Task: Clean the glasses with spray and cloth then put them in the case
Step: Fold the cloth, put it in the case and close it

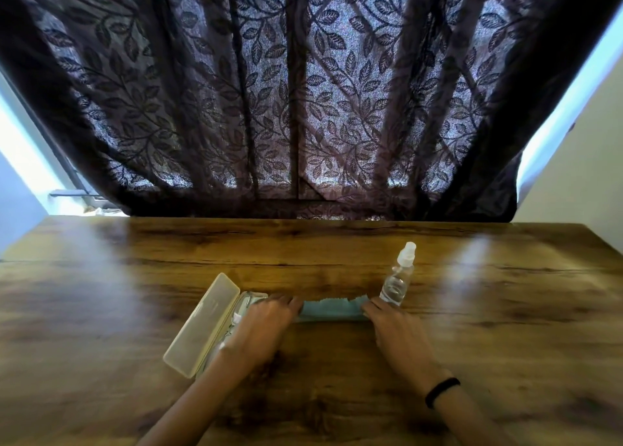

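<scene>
Both hands, left point(266, 324) & right point(392, 326), pinch the teal cloth point(332, 309) ends; keep it taut & flat, away from spray bottle point(397, 278).

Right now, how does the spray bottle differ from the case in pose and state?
The spray bottle stands upright with its cap on; the case lies flat with its lid swung open. The bottle is clear; the case is pale cream. The left hand partly covers the case; the bottle stands free. Both sit on the wooden table.
</scene>
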The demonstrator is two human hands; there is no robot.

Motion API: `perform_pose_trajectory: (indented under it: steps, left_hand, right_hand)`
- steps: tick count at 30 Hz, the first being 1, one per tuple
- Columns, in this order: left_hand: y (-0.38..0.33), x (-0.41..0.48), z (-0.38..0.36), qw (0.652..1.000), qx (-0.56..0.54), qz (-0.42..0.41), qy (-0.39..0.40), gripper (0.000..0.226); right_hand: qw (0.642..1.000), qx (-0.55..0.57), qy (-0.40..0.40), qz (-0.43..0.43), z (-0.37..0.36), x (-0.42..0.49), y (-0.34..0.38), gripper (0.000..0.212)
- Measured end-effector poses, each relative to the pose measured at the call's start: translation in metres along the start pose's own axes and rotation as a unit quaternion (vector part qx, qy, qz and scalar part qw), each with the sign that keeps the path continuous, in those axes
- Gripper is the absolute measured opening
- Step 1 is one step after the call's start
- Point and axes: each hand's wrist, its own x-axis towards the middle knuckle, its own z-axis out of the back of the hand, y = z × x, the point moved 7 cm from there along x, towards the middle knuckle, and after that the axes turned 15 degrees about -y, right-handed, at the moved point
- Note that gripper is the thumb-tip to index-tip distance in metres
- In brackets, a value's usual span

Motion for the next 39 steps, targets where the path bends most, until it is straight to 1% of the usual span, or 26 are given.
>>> perform_pose_trajectory:
  steps: [5,12,14,17,19,22,26,29,32,34,37,39]
  left_hand:
    - [0.007,0.020,-0.005,0.998,0.053,0.005,-0.017,0.031]
    - [0.018,0.033,-0.017,0.996,0.082,0.021,0.009,0.029]
    - [0.019,0.032,-0.015,0.997,0.070,0.030,-0.004,0.028]
    - [0.013,0.027,-0.008,0.996,0.020,0.042,-0.070,0.028]
    - [-0.002,0.021,-0.010,0.995,-0.022,0.030,-0.089,0.029]
    - [-0.026,0.012,-0.023,0.995,-0.069,0.014,-0.066,0.035]
    - [-0.039,0.004,-0.042,0.997,-0.071,0.025,-0.017,0.047]
    - [-0.040,0.002,-0.047,0.997,-0.061,0.035,-0.011,0.050]
    - [-0.042,-0.002,-0.048,0.998,-0.053,0.034,-0.022,0.051]
    - [-0.042,-0.004,-0.049,0.998,-0.048,0.034,-0.025,0.052]
    - [-0.042,-0.007,-0.049,0.998,-0.054,0.031,-0.025,0.056]
    - [-0.044,-0.010,-0.047,0.997,-0.060,0.028,-0.030,0.058]
  right_hand:
    - [1.000,-0.013,0.002,-0.024,0.001,0.026,0.008,0.034]
    - [0.999,-0.027,0.022,-0.023,-0.007,0.044,0.015,0.016]
    - [0.999,-0.021,0.019,-0.023,-0.009,0.043,0.014,0.020]
    - [1.000,0.003,0.004,-0.026,-0.008,0.041,0.011,0.033]
    - [1.000,0.010,0.013,-0.025,-0.009,0.038,0.010,0.035]
    - [0.999,0.015,0.021,-0.026,-0.010,0.036,0.009,0.036]
    - [0.999,0.023,0.021,-0.041,-0.009,0.036,0.008,0.027]
    - [0.997,0.019,0.025,-0.064,-0.008,0.038,0.004,0.015]
    - [0.995,0.028,0.018,-0.090,-0.005,0.041,0.003,0.007]
    - [0.992,0.050,0.010,-0.112,-0.001,0.043,0.004,0.006]
    - [0.984,0.123,0.016,-0.130,0.001,0.051,0.010,0.013]
    - [0.976,0.170,0.024,-0.137,0.002,0.060,0.015,0.013]
